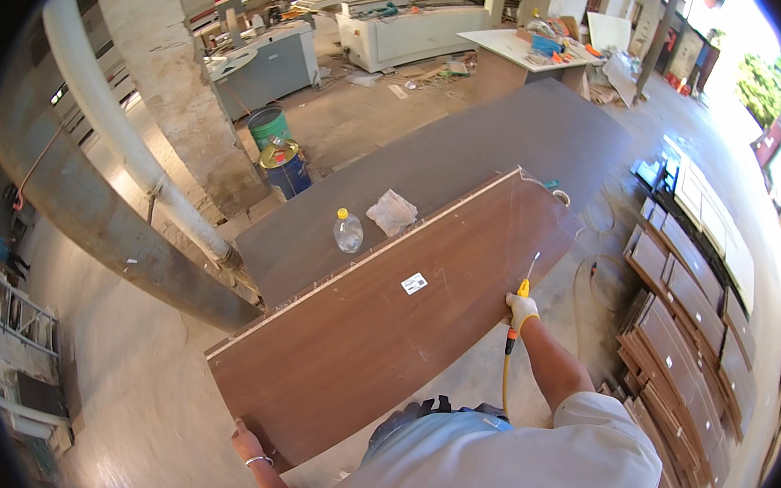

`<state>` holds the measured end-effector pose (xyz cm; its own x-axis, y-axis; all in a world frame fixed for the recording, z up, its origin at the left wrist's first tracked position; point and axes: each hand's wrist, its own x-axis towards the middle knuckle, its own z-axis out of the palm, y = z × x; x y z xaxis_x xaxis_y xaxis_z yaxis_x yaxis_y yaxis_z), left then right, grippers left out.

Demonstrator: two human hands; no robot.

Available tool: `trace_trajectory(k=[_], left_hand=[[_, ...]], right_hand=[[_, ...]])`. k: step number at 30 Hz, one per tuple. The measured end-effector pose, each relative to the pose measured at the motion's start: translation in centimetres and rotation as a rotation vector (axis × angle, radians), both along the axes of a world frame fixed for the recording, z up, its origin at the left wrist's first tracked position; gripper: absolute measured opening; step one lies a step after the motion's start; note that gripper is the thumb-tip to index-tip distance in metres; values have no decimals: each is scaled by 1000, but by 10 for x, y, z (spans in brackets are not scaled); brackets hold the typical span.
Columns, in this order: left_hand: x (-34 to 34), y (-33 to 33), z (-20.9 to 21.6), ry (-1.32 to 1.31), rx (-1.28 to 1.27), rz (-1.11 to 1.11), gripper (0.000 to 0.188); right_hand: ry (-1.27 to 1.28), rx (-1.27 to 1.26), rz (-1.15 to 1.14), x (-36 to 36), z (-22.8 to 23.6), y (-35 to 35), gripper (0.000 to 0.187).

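Note:
A long brown wood panel (375, 325) with a white label (414, 283) lies slantwise in front of me, partly over a large dark grey board (471, 149). My left hand (248, 442), bare with a bracelet at the wrist, is closed on the panel's near left corner. In a pale work glove, my right hand (521, 311) grips a yellow air blow gun (524, 289) at the panel's right near edge. Its thin metal nozzle points up and away over the panel. From its lower end a yellow hose (506, 382) hangs down beside me.
On the grey board stand a clear bottle (348, 231) with a yellow cap and a crumpled plastic bag (391, 213). Stacked brown panels (675, 358) line the floor at right. A thick pipe (125, 232), a metal drum (283, 170) and a green bucket (268, 127) are at left.

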<state>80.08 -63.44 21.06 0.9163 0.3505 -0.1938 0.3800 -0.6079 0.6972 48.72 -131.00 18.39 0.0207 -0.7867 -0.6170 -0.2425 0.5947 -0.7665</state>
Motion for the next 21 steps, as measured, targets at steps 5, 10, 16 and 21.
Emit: trace_trajectory(k=[5,10,16,21], left_hand=[[31,8,13,132,426,-99,54],[74,-26,19,251,867,-283,49],[11,-239,7,-69,690,-1025,42],[-127,-432,1,-495,189,-1900,48]], right_hand=[[33,36,145,-7,23,8,34],[231,-140,6,-43,34,45,31],[369,-49,-109,-125,17,123,37],[520,26,-211,-222,-9,210,44]])
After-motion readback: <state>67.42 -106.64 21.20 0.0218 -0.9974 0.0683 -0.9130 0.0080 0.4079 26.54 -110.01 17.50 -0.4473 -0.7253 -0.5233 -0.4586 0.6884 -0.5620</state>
